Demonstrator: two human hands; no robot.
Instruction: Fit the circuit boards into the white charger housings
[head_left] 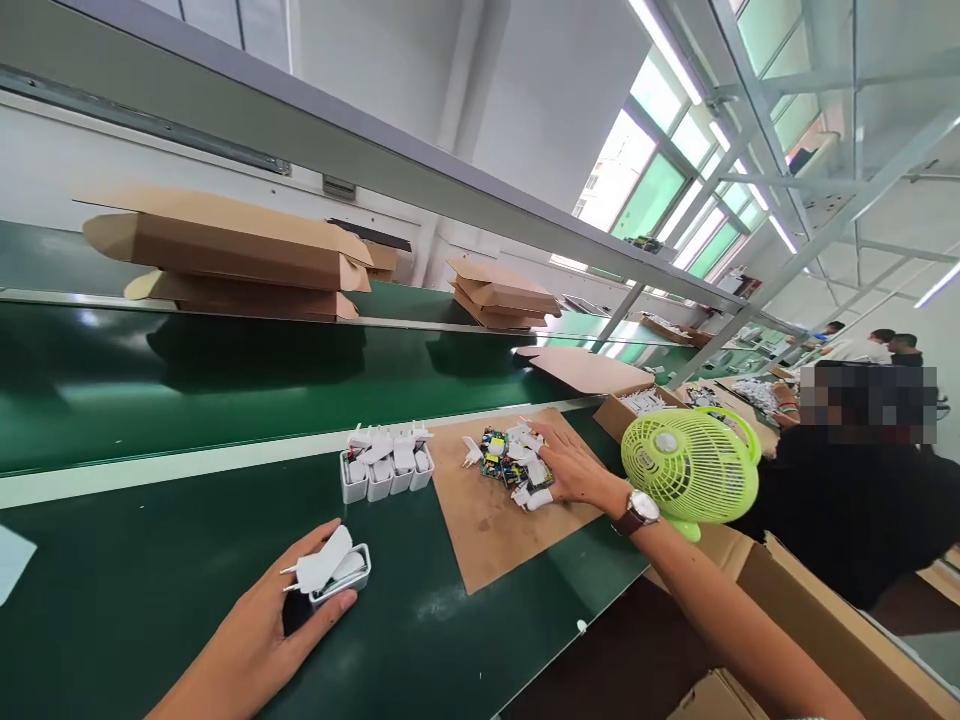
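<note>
Near the front of the green bench, my left hand grips a white plug adapter case with a loose white pronged plug part lying on top. My right hand, with a watch on its wrist, rests against the right side of a pile of circuit boards and white plug parts; its fingertips are partly hidden, so I cannot tell if they hold a piece. Beneath the pile lies a sheet of brown cardboard. To its left stands a row of several white adapter cases, with pronged parts on top.
A lime green fan stands right of my right forearm, before a box of white parts. Folded cartons lie beyond the green belt. A person in black sits at right beside an open carton.
</note>
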